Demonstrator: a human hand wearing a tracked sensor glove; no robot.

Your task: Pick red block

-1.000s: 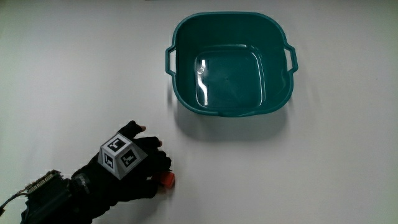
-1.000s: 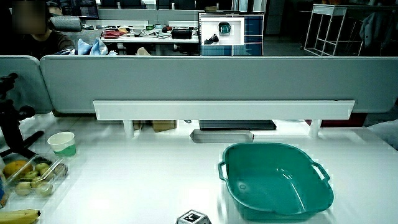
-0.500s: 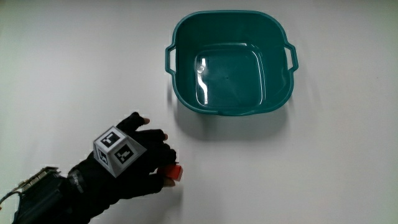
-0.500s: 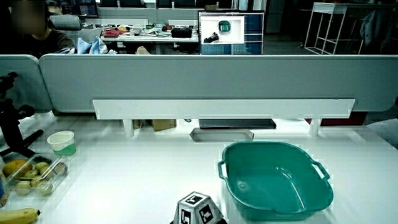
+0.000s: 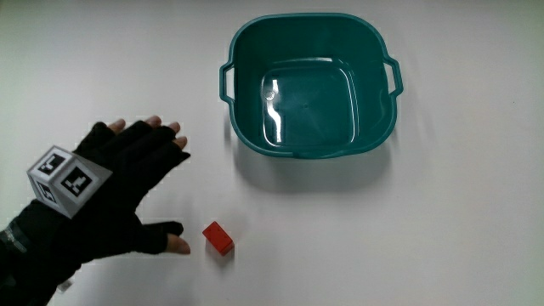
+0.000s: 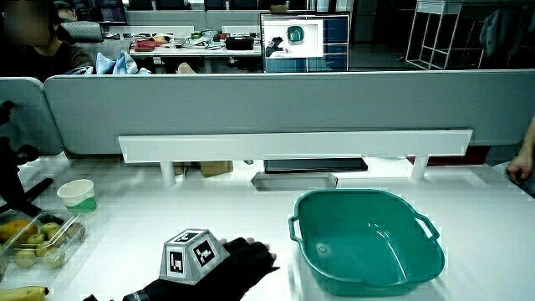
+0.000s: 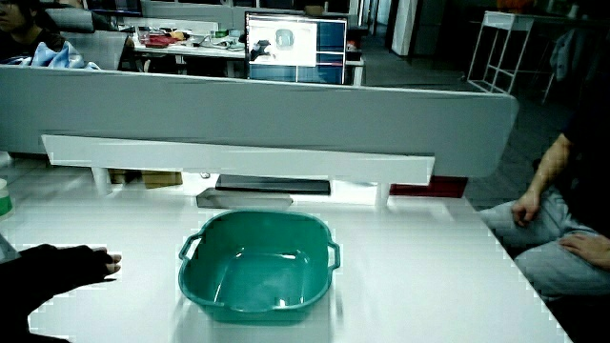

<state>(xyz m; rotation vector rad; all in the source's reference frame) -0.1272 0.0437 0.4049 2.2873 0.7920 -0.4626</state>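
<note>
- the red block (image 5: 218,238) lies bare on the white bench (image 5: 442,238), just beside the thumb tip of the hand (image 5: 115,200) and not touching it, nearer to the person than the teal basin (image 5: 310,85).
- the hand is flat over the bench beside the block, its fingers (image 5: 157,136) spread and holding nothing; bare fingertips poke from the black glove.
- the patterned cube (image 5: 59,178) sits on the back of the hand near the wrist; the forearm is cut off at the picture's edge.
- the teal basin has two side handles; a glare patch lies on its floor and nothing else shows inside it.
- in a side view the hand (image 6: 238,263) and its cube (image 6: 192,255) show only in part, cut off by the edge; the block is out of sight there, and the basin (image 6: 364,242) stands near the hand.
- in that same view a paper cup (image 6: 77,194) and a clear tray of fruit (image 6: 33,238) stand at the bench's edge, with a banana (image 6: 21,293) half cut off nearer to the person.
- in a side view only the fingers (image 7: 91,262) and a dark mass of glove show, beside the basin (image 7: 257,262); the block is not visible there either.
- the low grey partition (image 6: 251,104) closes off the bench in both side views.
</note>
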